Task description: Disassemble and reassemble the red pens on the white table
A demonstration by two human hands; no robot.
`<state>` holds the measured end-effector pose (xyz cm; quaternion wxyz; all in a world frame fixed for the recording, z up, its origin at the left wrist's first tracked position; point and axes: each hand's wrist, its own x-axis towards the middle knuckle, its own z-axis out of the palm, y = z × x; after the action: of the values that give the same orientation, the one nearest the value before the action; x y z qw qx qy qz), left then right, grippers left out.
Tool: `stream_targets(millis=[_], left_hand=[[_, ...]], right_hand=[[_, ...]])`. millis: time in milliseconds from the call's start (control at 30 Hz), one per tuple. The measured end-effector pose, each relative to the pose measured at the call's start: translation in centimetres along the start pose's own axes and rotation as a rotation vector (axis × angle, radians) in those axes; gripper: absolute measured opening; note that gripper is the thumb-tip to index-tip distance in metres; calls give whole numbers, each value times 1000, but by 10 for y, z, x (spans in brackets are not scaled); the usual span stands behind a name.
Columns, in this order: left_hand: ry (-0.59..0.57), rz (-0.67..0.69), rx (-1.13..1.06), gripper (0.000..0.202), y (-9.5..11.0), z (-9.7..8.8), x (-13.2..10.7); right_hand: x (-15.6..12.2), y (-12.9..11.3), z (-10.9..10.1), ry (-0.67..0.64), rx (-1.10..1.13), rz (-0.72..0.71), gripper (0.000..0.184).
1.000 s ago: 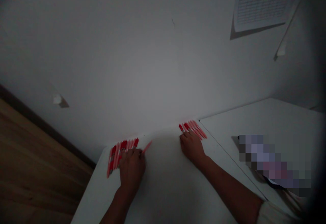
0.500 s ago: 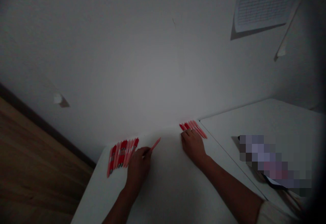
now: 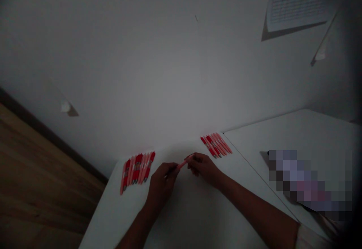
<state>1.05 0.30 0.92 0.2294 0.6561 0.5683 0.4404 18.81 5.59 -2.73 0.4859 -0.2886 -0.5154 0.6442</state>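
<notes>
Left to right, a honey-brown wooden floor [image 3: 36, 181] runs below a white table [image 3: 107, 211] holding a tight row of slim red-and-pink pens [image 3: 137, 172]. Just right of that row, the left hand [image 3: 162, 185] pinches one loose pink pen [image 3: 183, 162], and the right hand [image 3: 205, 169], resting beside the farther pens in the earlier frame, now grips its other end, the pen bridging the narrow gap between the hands. Just beyond lies a second row of red-and-pink pens [image 3: 216, 145]; further right, a pixelated, unreadable object [image 3: 308, 181] sits on an adjoining white tabletop [image 3: 296, 139].

Left hand [image 3: 162, 185], right hand [image 3: 205, 169], pink pen [image 3: 185, 161] between
</notes>
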Motion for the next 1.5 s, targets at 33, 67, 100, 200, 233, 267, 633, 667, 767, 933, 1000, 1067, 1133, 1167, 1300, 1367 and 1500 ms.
stream_targets(millis=[33,67,100,200,233,267,633,667,767,933,1000,1067,1133,1167,1300,1367,1500], left_hand=[[22,-38,-30,21,0,-1,1],[42,-83,-64,22,-1,-2,2],[59,-130,-102,23,-1,-4,3],[73,-232,-260,22,-3,-6,6],[82,-255,-336,23,-4,-6,7],[95,-275,-422,24,-5,-6,8],[14,-252,-691,20,-12,2,7],[-15,-242,-671,21,-12,2,6],[-95,-252,-700,24,-9,3,3],[-131,-283,-950,28,-2,3,1],[-131,-300,-996,29,0,4,1],[-126,-328,-1010,28,1,4,0],[-128,-359,-999,27,2,5,-1],[-136,-369,-987,26,2,5,-1],[-205,-335,-917,27,0,5,-2],[-211,-306,-859,29,-2,5,-2],[-206,-291,-786,32,-4,6,-1]], right_hand=[[0,0,-1,10,43,14,29],[0,1,-2,19,86,30,28],[0,1,-3,23,122,47,28],[-2,0,-3,-34,184,101,27],[-3,0,-3,-73,199,120,27],[-4,-1,-3,-112,213,137,27],[-11,-6,5,-326,128,272,36],[-12,-7,6,-344,96,280,34],[-16,-11,10,-370,20,269,33],[-18,-11,9,-437,71,313,34],[-18,-8,9,-507,136,342,32],[-18,-6,10,-573,202,368,31],[-20,-5,12,-588,239,383,30],[-21,-5,13,-580,238,393,31],[-23,-5,16,-523,199,429,40],[-24,-4,16,-497,202,407,37],[-23,-2,18,-472,183,354,33]])
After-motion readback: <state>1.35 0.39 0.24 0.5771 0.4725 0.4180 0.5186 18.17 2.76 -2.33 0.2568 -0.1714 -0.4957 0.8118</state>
